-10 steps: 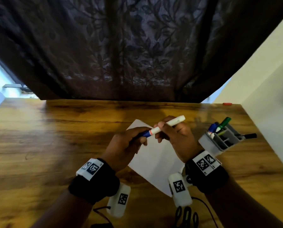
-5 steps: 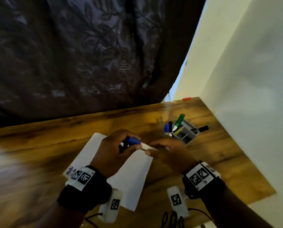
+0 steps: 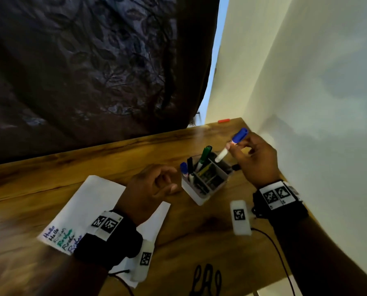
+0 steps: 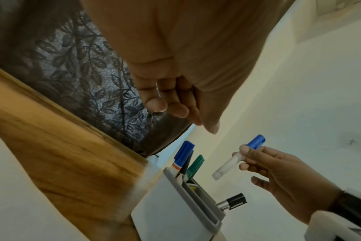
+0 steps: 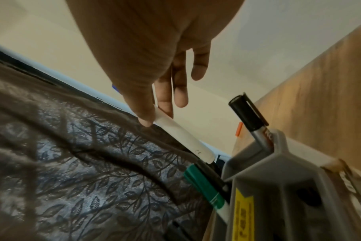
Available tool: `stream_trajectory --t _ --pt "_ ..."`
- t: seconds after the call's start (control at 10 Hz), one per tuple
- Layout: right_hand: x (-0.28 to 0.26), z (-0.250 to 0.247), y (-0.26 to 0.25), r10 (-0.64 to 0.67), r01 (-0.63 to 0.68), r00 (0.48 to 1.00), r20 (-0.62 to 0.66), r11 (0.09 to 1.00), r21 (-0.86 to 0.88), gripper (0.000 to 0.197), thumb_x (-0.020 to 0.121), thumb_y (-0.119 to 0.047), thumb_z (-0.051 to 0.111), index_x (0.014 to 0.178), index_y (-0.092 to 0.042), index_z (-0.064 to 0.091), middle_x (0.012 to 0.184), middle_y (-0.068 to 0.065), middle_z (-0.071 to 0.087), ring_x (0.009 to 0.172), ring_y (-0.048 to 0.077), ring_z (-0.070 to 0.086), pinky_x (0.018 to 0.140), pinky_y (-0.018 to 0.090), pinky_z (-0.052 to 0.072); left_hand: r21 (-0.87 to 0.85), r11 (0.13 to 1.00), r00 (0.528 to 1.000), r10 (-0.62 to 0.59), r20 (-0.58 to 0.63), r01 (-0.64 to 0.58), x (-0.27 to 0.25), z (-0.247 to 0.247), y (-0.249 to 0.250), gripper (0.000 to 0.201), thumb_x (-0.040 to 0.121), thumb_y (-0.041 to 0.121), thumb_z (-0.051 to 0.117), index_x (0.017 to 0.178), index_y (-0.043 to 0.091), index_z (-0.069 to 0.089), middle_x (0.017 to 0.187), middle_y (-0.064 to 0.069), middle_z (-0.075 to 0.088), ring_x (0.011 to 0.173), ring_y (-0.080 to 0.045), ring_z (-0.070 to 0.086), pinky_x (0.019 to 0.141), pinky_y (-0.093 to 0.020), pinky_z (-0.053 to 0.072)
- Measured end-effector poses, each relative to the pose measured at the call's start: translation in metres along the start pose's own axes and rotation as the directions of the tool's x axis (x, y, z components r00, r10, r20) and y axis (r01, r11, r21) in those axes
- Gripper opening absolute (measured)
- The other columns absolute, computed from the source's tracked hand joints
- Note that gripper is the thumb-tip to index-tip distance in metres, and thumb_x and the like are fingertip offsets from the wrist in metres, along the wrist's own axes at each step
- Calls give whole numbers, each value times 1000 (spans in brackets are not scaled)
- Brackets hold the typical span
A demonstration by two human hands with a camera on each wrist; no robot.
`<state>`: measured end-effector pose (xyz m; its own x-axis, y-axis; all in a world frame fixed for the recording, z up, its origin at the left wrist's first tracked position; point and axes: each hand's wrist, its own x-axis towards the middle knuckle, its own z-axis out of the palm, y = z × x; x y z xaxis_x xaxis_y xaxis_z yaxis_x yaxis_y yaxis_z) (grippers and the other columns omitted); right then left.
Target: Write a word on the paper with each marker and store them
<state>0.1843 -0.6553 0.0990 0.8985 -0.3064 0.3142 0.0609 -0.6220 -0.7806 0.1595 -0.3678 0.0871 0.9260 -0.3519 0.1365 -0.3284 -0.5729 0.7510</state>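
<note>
Fingers first: our right hand (image 3: pixel 255 159) pinches a blue-capped marker (image 3: pixel 231 146) between thumb and fingertips, just below the cap, the other fingers loosely spread. It is a smooth white plastic cylinder with a ribbed blue cap pointing up and away, its flat white tail tilted down above the organizer (image 3: pixel 206 184) without touching it; a tiny printed mark near the tail is too small for us to read. Our left hand (image 3: pixel 150 189) hovers over the paper (image 3: pixel 88 201) with fingers loosely curled, holding nothing. The organizer is a small boxy grey-and-white plastic caddy split by thin walls into compartments, standing just beside the paper's far corner. Upright in it we see another blue-capped marker (image 3: pixel 184 168), a slim black pen (image 3: pixel 190 165) and a green marker (image 3: pixel 204 155); a black-capped marker with a silvery barrel (image 4: pixel 233 202) leans out of the far side. A yellow label (image 5: pixel 243 216) with dark print sits inside one compartment, unreadable to us. The paper is a flat white sheet lying askew on the glossy wood-grain table (image 3: pixel 50 167); near its close corner we read "Hello" twice in blue and dark ink, then smeared green, black and blue words we cannot make out. Black wristbands carry square black-and-white coded tags. Behind hangs a dark curtain (image 3: pixel 93 60) with a leaf pattern; a small orange piece (image 3: pixel 223 120) lies at the table's far edge.
</note>
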Motion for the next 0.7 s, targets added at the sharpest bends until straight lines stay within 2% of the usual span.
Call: stream_trajectory --t 0.1,0.2,0.3,0.4,0.5,0.6,0.7 --pt "13 1 6 39 -38 999 30 998 -52 18 84 -41 73 82 -30 60 84 -9 66 80 12 61 73 26 47 13 1000 1000 -19 -16 20 -1 6 -3 29 86 30 68 111 38 56 90 15 61 85 -5 57 67 -9 44" --pt "18 5 16 100 -74 985 138 980 -183 20 85 -46 71 87 -29 60 95 -2 64 86 18 58 77 32 47 28 999 999 -30 -28 31 -2 10 -5 27 86 30 68 111 34 59 88 16 61 84 -5 57 66 -9 44" --pt "16 12 25 126 -55 973 196 942 -331 29 86 -49 68 101 -24 68 108 1 64 100 22 57 84 31 40 37 999 999 -23 -34 24 -3 13 -5 25 86 30 68 110 33 59 87 17 61 84 -7 58 67 -10 45" --pt "14 20 36 114 -42 970 213 949 -314 34 86 -49 67 103 -20 72 110 3 67 103 23 58 85 31 43 43 999 999 -27 -40 29 -3 14 -4 25 87 30 68 110 33 59 86 16 61 83 -8 58 66 -11 45" --pt "13 23 42 94 -35 972 215 965 -262 27 85 -47 68 101 -26 73 102 -4 69 95 19 61 84 39 52 32 998 998 -48 -30 49 -3 13 -3 26 87 31 67 111 34 59 87 16 62 82 -8 58 65 -11 45" --pt "11 19 41 87 -39 975 206 973 -227 25 86 -38 72 107 -26 71 98 -13 59 93 13 59 84 38 52 37 998 998 -56 -28 57 -3 12 -3 26 87 33 66 112 37 58 88 17 61 83 -7 58 66 -11 45" --pt "9 16 40 117 -74 976 181 971 -229 30 86 -38 72 113 -26 69 101 -12 59 91 11 56 83 34 52 15 997 997 -71 -23 72 -3 10 -4 26 87 34 65 112 38 57 88 18 61 84 -7 58 66 -10 44"
